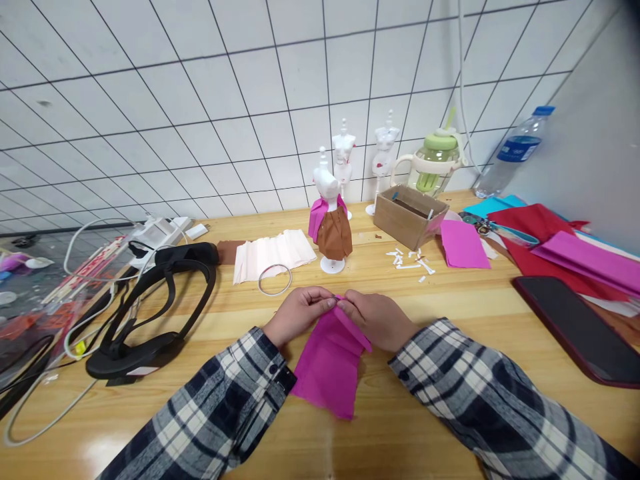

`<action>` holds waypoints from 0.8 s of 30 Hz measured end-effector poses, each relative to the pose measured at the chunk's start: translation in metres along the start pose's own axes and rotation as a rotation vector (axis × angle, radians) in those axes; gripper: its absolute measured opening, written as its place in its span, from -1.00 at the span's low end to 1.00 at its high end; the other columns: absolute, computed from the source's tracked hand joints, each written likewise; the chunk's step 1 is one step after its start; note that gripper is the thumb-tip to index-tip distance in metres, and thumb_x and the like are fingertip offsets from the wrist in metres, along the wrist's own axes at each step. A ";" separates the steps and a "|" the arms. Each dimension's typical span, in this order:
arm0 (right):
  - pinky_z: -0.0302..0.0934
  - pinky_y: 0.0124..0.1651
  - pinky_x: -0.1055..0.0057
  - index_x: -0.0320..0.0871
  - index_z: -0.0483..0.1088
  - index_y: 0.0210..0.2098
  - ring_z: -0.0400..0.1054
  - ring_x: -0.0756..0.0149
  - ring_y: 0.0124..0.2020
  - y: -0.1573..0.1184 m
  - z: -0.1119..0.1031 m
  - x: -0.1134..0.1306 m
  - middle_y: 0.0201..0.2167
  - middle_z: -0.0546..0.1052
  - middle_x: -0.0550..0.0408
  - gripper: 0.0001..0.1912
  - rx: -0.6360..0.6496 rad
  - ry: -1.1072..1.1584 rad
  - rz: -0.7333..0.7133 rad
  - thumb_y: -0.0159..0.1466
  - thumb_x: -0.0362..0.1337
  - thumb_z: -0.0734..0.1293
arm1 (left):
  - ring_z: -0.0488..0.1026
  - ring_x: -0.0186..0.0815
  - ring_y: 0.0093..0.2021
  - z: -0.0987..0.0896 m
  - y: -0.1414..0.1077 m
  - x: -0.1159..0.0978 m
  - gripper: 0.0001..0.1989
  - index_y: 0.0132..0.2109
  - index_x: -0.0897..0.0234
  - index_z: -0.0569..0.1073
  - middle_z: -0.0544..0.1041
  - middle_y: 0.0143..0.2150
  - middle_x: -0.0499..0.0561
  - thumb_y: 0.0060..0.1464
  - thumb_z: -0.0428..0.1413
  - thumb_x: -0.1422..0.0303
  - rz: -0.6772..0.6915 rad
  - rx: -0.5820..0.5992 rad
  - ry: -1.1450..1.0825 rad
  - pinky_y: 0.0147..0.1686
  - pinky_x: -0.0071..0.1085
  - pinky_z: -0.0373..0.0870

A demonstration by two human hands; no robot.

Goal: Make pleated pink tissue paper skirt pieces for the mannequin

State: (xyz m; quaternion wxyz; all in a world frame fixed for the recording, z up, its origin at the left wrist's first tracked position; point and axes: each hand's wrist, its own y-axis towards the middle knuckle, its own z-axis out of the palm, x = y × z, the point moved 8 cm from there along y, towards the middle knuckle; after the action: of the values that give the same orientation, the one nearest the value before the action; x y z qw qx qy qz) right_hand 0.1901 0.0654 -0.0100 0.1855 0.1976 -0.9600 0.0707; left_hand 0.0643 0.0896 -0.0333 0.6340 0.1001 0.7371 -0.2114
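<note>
Wooden table (400, 413) — both hands (341, 312) pinch magenta paper (330, 367).

Bright, evenly lit, edges apparently stretched.

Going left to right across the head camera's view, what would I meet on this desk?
Black headset → thin ring → little dress form in a brown skirt → cardboard box → dark phone.

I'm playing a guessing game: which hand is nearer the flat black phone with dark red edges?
The right hand. It pinches the thin magenta sheet, with the phone off to its right; the left hand holds the same sheet, farther left.
</note>
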 end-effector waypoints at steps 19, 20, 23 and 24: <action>-0.04 -0.39 0.41 -0.11 0.33 -0.22 0.45 0.27 -0.33 0.000 0.000 0.001 -0.36 0.57 0.07 -0.61 0.016 -0.017 -0.014 0.46 -0.06 -0.01 | 0.46 -0.32 -0.30 -0.001 0.000 -0.002 -0.66 -0.30 0.33 0.55 0.60 -0.29 0.02 -0.07 0.28 0.11 0.012 -0.010 -0.010 -0.21 -0.41 0.36; -0.05 -0.40 0.41 -0.11 0.32 -0.23 0.45 0.27 -0.34 0.000 0.000 0.000 -0.37 0.56 0.07 -0.61 0.012 -0.018 -0.008 0.46 -0.07 -0.01 | 0.46 -0.33 -0.31 -0.001 0.000 -0.003 -0.66 -0.30 0.33 0.55 0.59 -0.30 0.02 -0.07 0.28 0.11 0.008 -0.013 -0.011 -0.22 -0.42 0.35; -0.07 -0.41 0.41 -0.10 0.31 -0.23 0.44 0.27 -0.35 0.001 -0.004 -0.009 -0.38 0.56 0.08 -0.61 -0.011 -0.006 0.041 0.46 -0.05 -0.02 | 0.44 -0.35 -0.34 -0.001 0.000 -0.005 -0.65 -0.30 0.33 0.53 0.57 -0.34 -0.01 -0.05 0.27 0.10 0.009 -0.022 -0.024 -0.25 -0.44 0.34; -0.07 -0.41 0.41 -0.10 0.30 -0.21 0.44 0.26 -0.35 0.002 -0.005 -0.014 -0.38 0.56 0.07 -0.62 -0.022 -0.001 0.070 0.45 -0.04 -0.01 | 0.43 -0.36 -0.36 -0.001 0.000 -0.006 -0.65 -0.30 0.33 0.52 0.55 -0.35 -0.02 -0.06 0.27 0.10 0.009 -0.032 -0.042 -0.27 -0.45 0.34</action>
State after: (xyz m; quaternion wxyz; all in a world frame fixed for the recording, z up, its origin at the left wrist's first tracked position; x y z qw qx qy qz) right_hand 0.2034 0.0733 -0.0105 0.1845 0.1618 -0.9672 0.0663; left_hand 0.0647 0.0906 -0.0279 0.6518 0.0890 0.7264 -0.1987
